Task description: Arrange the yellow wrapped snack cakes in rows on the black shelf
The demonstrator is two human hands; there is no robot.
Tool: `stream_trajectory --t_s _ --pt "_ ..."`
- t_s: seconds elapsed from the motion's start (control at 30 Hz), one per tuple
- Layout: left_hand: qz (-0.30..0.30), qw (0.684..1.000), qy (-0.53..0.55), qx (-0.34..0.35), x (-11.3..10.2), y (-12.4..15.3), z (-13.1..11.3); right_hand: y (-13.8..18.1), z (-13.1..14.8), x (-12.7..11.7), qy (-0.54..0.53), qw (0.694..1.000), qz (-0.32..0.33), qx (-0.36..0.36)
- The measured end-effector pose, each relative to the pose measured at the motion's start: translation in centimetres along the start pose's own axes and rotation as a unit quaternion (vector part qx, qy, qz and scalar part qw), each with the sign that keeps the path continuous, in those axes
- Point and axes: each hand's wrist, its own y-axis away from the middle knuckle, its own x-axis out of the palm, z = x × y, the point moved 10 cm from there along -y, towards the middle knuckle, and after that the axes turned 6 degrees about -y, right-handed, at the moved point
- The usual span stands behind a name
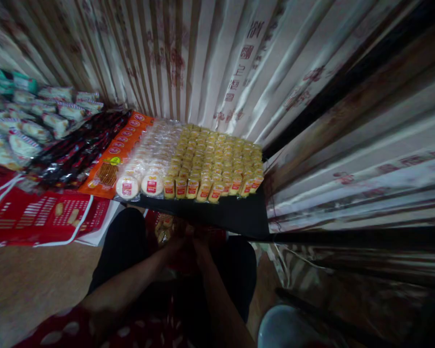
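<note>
Both my forearms reach down and forward and meet just under the front edge of a black display board (235,216). My left hand (177,241) and my right hand (201,244) are close together in deep shadow, at a red bag (159,218) holding small yellow-wrapped packets (164,228). The fingers are too dark to make out, so their grip is unclear. On the board lie rows of small yellow snack packets (217,154) and, to their left, clear-wrapped round white cakes (150,162).
Orange packs (120,147), dark glossy packets (76,150) and white wrapped snacks (32,125) continue to the left. A red printed sheet (39,217) hangs in front. A striped satin curtain (217,58) backs the stall. A grey round object (286,328) sits bottom right.
</note>
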Motion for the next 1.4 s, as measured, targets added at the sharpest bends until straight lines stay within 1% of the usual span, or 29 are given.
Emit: stream_trajectory --t_s 0.1,0.23,0.3,0.4,0.53,0.63,0.77,0.83,0.87,0.9,0.93,1.0,1.07,1.13,1.2,1.27,1.4 --pt "0.008 1.000 0.001 0.022 0.3 1.4 -0.8 1.6 0.6 -0.9 -0.018 1.000 -0.009 -0.011" --pt "0.014 0.998 0.000 0.065 1.0 2.8 -2.1 3.9 0.9 -3.4 -0.045 0.997 -0.061 -0.030" --pt "0.015 0.995 -0.007 0.095 1.5 3.5 -3.3 5.1 1.5 -4.7 -0.048 0.994 -0.085 -0.049" --pt "0.010 0.985 -0.052 0.167 2.2 5.0 -6.2 6.8 3.6 -6.5 -0.039 0.989 -0.113 -0.091" --pt "-0.027 0.946 -0.148 0.286 2.8 7.3 -10.9 8.3 7.4 -8.8 -0.028 0.978 -0.146 -0.145" --pt "-0.039 0.917 -0.174 0.356 3.5 8.3 -14.0 7.9 10.0 -10.1 -0.055 0.973 -0.147 -0.170" --pt "-0.032 0.912 -0.179 0.369 4.6 8.2 -17.2 5.5 12.9 -11.4 -0.124 0.967 -0.110 -0.194" --pt "-0.045 0.901 -0.208 0.379 4.9 8.5 -18.9 3.9 14.1 -12.4 -0.137 0.962 -0.111 -0.206" --pt "-0.065 0.886 -0.238 0.393 4.9 8.9 -19.9 3.0 14.5 -12.9 -0.137 0.960 -0.121 -0.213" --pt "-0.090 0.861 -0.279 0.414 4.9 9.4 -20.9 2.3 14.9 -13.5 -0.135 0.957 -0.133 -0.220" --pt "-0.116 0.828 -0.327 0.440 4.9 10.1 -21.8 1.5 15.2 -14.0 -0.129 0.955 -0.147 -0.225" --pt "-0.153 0.748 -0.419 0.492 5.4 11.3 -23.0 0.1 15.6 -14.5 -0.112 0.952 -0.168 -0.231" --pt "-0.158 0.675 -0.494 0.524 6.2 11.5 -23.2 -1.1 15.9 -14.4 -0.098 0.952 -0.168 -0.237" --pt "-0.152 0.623 -0.555 0.530 6.7 10.9 -22.8 -2.0 16.3 -13.9 -0.089 0.951 -0.164 -0.245" --pt "-0.148 0.588 -0.598 0.524 7.0 9.9 -22.4 -2.7 16.7 -13.5 -0.078 0.950 -0.164 -0.253" --pt "-0.146 0.562 -0.627 0.520 7.2 9.0 -22.2 -3.2 17.2 -13.1 -0.067 0.950 -0.162 -0.259" --pt "-0.138 0.532 -0.651 0.524 7.4 7.8 -22.3 -3.4 17.9 -12.8 -0.033 0.947 -0.162 -0.275"
